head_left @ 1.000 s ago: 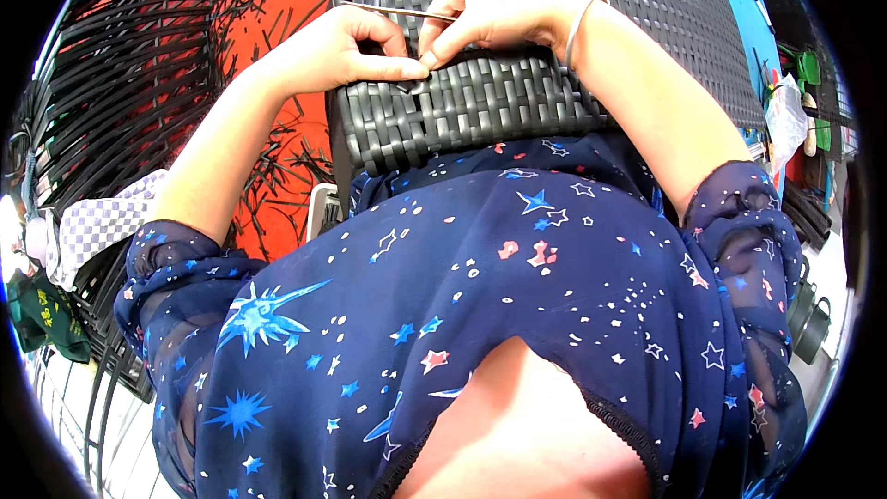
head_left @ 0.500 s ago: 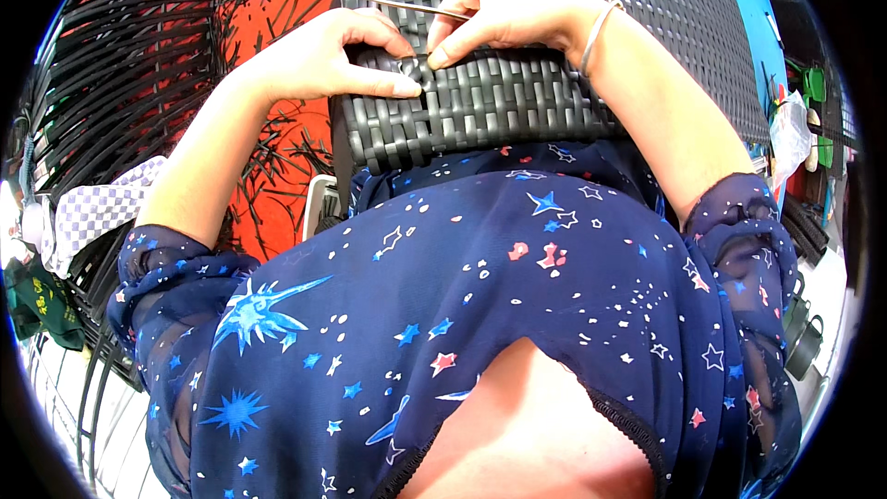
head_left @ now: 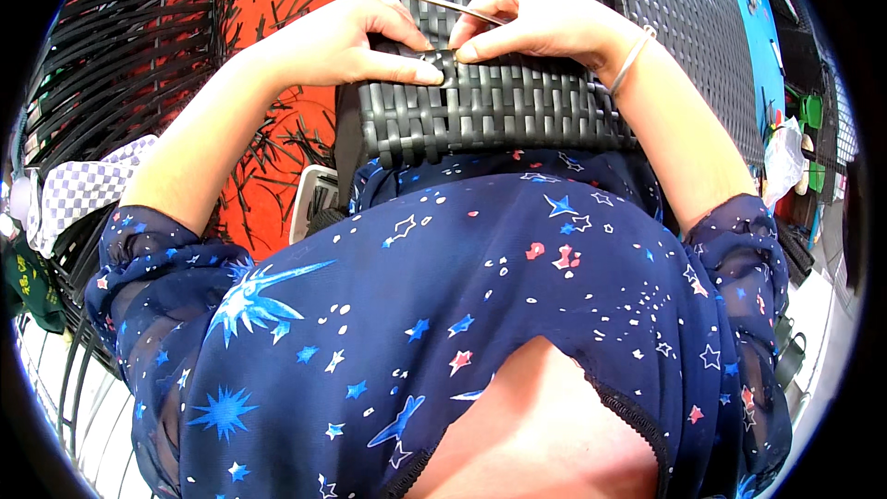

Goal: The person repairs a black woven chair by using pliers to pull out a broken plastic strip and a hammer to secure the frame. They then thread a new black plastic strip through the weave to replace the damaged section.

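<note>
A piece of black wicker weave [head_left: 517,106] made of flat glossy strips lies across my lap, its folded edge toward me. My left hand [head_left: 351,42] grips the top of this edge, thumb flat on the front face and fingers behind. Just to its right, the thumb and index finger of my right hand [head_left: 545,23] pinch at a black strip [head_left: 447,63] on the same edge. A thin, pointed metal tool [head_left: 430,0] is held in the right fingers too, its tip pointing left over the left hand. The fingertips hide the strip's end.
Black strips [head_left: 102,65] hang in a dense bundle at the left, beside a red surface [head_left: 259,212] strewn with cut pieces. A pale bin [head_left: 315,194] stands near my lap. More wicker [head_left: 684,46] stretches behind the hands, with a blue surface [head_left: 750,32] at the right.
Both hands and the wicker edge appear slightly farther right in the view. The hands keep their hold on the same spot, and the tool stays in the right fingers.
</note>
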### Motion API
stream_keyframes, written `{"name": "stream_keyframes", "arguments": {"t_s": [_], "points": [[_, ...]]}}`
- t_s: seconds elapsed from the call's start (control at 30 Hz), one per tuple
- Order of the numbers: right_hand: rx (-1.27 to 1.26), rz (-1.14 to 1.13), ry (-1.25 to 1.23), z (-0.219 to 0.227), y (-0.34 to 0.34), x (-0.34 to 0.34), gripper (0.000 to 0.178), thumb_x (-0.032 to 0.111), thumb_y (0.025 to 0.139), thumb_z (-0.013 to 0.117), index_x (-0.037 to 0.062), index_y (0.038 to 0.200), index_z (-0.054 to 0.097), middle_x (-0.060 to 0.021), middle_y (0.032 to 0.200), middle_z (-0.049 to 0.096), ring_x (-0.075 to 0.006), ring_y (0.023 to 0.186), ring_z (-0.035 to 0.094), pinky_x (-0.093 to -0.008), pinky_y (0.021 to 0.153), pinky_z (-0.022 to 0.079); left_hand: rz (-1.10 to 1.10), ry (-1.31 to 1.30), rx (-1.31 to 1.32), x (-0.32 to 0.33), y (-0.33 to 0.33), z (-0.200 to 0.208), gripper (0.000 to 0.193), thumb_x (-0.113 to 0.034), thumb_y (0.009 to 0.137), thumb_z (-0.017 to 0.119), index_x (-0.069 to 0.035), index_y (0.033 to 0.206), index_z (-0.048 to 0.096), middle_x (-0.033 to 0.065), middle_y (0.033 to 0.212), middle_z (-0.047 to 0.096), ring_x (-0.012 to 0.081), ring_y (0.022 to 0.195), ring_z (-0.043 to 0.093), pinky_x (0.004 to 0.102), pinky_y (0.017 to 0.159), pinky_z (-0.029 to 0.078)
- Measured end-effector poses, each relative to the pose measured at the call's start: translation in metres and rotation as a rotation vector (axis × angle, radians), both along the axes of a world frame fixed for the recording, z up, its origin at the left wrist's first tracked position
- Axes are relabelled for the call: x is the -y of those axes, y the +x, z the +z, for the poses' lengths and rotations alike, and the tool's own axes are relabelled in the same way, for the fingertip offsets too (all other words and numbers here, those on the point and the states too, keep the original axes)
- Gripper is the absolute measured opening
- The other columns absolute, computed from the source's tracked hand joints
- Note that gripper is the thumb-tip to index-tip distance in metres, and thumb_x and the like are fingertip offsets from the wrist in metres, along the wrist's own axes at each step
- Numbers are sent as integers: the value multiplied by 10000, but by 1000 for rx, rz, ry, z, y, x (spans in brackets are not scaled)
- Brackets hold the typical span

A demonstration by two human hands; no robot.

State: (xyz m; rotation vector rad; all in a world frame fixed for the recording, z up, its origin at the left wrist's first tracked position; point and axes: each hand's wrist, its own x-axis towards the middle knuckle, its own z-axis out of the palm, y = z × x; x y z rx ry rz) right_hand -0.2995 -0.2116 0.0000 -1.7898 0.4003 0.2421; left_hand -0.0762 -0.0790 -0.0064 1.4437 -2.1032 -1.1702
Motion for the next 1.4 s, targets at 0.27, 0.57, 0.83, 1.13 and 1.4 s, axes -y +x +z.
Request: {"name": "stream_keyframes", "arguments": {"t_s": [0.27, 0.57, 0.83, 1.13, 1.4], "points": [[103, -1, -206, 10, -6, -4, 280, 225, 839, 771, -24, 966, 750, -45, 838, 722, -100, 809, 635, -275, 778, 505, 76, 62, 17, -1, -10, 8, 295, -285, 838, 816, -11, 935, 764, 69, 856, 695, 185, 894, 619, 329, 816, 480], [273, -288, -660, 23, -16, -1, 243, 239, 867, 744, 6, 932, 730, -9, 702, 610, -98, 618, 498, -273, 590, 425, 162, -45, -47, -8, -8, -2, 472, -424, 770, 853, 5, 941, 752, 93, 927, 696, 215, 936, 649, 330, 860, 502], [121, -77, -323, 11, -12, -12, 367, 362, 796, 778, 27, 947, 772, -146, 850, 743, -227, 793, 710, -342, 765, 542, 173, 41, -15, -4, -10, 0, 485, -419, 749, 870, 18, 915, 742, 94, 905, 685, 215, 913, 648, 330, 829, 500], [245, -88, -792, 23, -14, -43, 136, 169, 816, 694, 43, 821, 644, -132, 823, 638, -332, 831, 643, -430, 749, 515, 220, -11, -25, -7, -12, -4, 444, -432, 743, 871, -30, 869, 730, 70, 828, 644, 203, 847, 620, 336, 778, 488], [427, -211, -903, -3, -12, -42, 141, 58, 781, 707, 50, 900, 631, -108, 832, 614, -292, 763, 638, -381, 681, 513, 168, -89, -31, -12, -11, 3, 348, -299, 790, 851, 5, 876, 705, 69, 870, 638, 193, 882, 594, 339, 811, 470]]}}
